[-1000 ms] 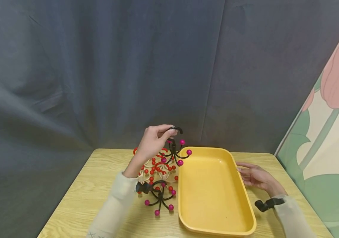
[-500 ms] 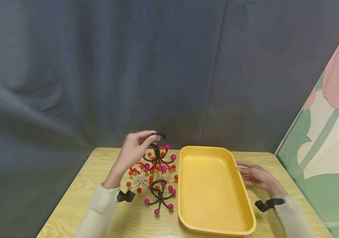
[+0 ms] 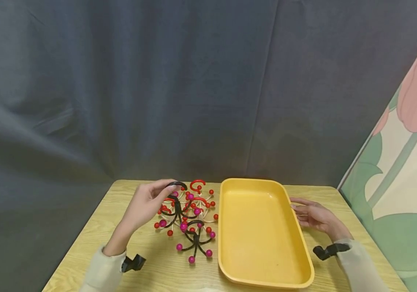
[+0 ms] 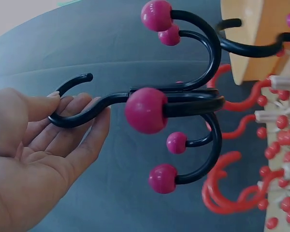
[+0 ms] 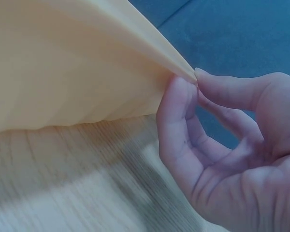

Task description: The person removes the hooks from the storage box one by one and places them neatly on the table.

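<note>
My left hand (image 3: 146,205) pinches a black hanging hook with several curved arms tipped in magenta balls (image 3: 178,206). In the left wrist view, thumb and fingers hold its curved top (image 4: 70,120). It hangs upright just above, or among, the other hooks; whether it touches them I cannot tell. A second black hook (image 3: 196,239) stands on the table in front. Behind are several white hooks with red tops (image 3: 197,183) and red balls, partly overlapped. On the right, my right hand (image 3: 314,218) pinches the rim of a yellow tray (image 3: 263,239) between thumb and finger (image 5: 179,96).
The yellow tray stands right of the hooks on a light wood table (image 3: 95,243). A dark grey curtain (image 3: 186,89) hangs behind the table. At the right is a panel with a tulip pattern (image 3: 398,182).
My left hand has moved left and down with the black hook, from near the tray's left rim to the group of hooks. My right hand and the tray stay put.
</note>
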The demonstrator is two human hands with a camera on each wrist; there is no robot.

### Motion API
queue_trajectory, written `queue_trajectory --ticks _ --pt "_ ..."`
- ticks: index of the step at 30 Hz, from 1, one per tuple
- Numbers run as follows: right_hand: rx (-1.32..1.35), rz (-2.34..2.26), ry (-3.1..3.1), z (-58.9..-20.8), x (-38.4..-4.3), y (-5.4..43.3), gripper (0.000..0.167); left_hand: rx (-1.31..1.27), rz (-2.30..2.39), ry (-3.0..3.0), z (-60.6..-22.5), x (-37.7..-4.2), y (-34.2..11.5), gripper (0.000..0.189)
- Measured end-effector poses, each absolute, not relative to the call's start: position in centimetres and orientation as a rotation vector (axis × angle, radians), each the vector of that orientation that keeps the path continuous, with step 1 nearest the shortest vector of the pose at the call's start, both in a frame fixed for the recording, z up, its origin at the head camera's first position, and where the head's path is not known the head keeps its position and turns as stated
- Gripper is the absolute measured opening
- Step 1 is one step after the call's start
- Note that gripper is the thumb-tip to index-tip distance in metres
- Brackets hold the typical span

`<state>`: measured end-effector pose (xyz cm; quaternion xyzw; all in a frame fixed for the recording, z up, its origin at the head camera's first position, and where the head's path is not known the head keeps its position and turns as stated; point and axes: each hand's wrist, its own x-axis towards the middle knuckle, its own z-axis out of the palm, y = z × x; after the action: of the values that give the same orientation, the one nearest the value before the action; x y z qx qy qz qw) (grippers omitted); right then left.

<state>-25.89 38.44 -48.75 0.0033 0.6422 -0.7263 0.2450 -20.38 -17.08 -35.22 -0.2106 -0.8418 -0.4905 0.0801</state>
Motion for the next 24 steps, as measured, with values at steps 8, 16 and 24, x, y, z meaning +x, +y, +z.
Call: queue_trajectory --ticks 8,16,24 --pt "0.002 -1.991 1.715 -49.0 -26.0 38.4 0.029 -0.560 -1.417 -2.534 -37.9 -18.5 -19.4 0.026" --pt "0.010 -1.994 1.722 -49.0 -26.2 38.6 0.030 -0.498 -1.453 -2.537 -40.2 -17.7 -21.1 0.025" --pt "-0.039 -1.987 1.677 -49.2 -26.1 38.7 0.035 -0.456 -1.477 -2.528 -42.2 -17.4 -21.6 0.025"
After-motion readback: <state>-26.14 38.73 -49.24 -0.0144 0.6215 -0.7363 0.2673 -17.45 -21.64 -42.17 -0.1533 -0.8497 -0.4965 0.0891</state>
